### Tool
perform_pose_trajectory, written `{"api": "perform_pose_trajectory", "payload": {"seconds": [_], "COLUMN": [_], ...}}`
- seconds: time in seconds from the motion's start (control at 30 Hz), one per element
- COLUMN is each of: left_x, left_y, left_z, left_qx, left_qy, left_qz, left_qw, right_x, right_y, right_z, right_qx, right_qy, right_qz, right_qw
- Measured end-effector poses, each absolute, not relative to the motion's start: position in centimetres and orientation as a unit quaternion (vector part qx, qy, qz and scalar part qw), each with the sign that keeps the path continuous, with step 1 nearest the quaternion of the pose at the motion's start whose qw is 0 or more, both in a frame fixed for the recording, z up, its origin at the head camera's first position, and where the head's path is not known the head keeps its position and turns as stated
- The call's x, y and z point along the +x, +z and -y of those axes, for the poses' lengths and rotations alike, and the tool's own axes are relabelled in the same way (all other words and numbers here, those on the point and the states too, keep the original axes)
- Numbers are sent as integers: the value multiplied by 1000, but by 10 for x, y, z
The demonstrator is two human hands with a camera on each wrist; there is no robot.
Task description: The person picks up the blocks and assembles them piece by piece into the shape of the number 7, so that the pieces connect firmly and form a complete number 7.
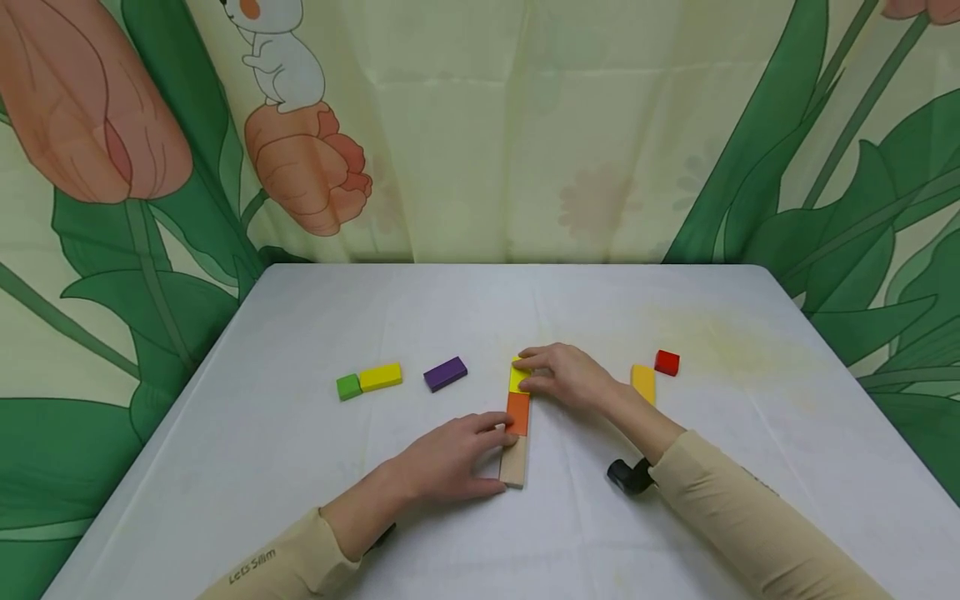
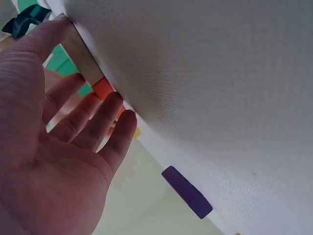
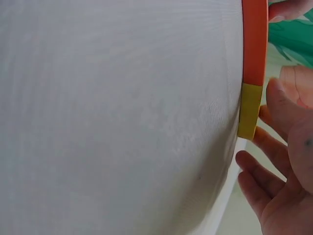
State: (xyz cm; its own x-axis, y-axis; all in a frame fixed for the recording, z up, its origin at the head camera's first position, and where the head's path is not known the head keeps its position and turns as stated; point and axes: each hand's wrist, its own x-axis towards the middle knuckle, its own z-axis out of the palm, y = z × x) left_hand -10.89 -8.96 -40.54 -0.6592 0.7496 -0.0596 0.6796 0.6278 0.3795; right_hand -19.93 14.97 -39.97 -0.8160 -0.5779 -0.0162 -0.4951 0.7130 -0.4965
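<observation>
A plain wooden block (image 1: 513,463), an orange block (image 1: 517,413) and a yellow block (image 1: 516,381) lie end to end in a straight row on the white table. My left hand (image 1: 455,454) is at the near part of this row. Its thumb tip meets the wooden block's near end, and its relaxed fingers reach the orange block's left side; the left wrist view shows the palm uncurled. From the right, my right hand (image 1: 570,375) pinches the yellow block at the far end, its thumb near the orange joint and a finger round the far side.
Left of the row lie a purple block (image 1: 446,374), a longer yellow block (image 1: 381,377) and a green cube (image 1: 348,387). Beyond my right forearm are an amber block (image 1: 642,383), partly covered, and a red cube (image 1: 667,362). A patterned curtain (image 1: 465,167) hangs behind the table.
</observation>
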Motion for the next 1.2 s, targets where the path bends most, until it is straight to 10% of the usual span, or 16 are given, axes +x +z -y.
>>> {"api": "perform_pose_trajectory", "payload": {"seconds": [1.2], "left_x": [-110], "left_y": [-407], "left_z": [89], "left_qx": [387], "left_qy": [166], "left_qz": [-900], "left_qw": [116], "right_x": [-189], "right_y": [-396], "right_z": [-146], "right_qx": [-299], "right_qy": [-193], "right_qz": [-933], "right_qw": [49]}}
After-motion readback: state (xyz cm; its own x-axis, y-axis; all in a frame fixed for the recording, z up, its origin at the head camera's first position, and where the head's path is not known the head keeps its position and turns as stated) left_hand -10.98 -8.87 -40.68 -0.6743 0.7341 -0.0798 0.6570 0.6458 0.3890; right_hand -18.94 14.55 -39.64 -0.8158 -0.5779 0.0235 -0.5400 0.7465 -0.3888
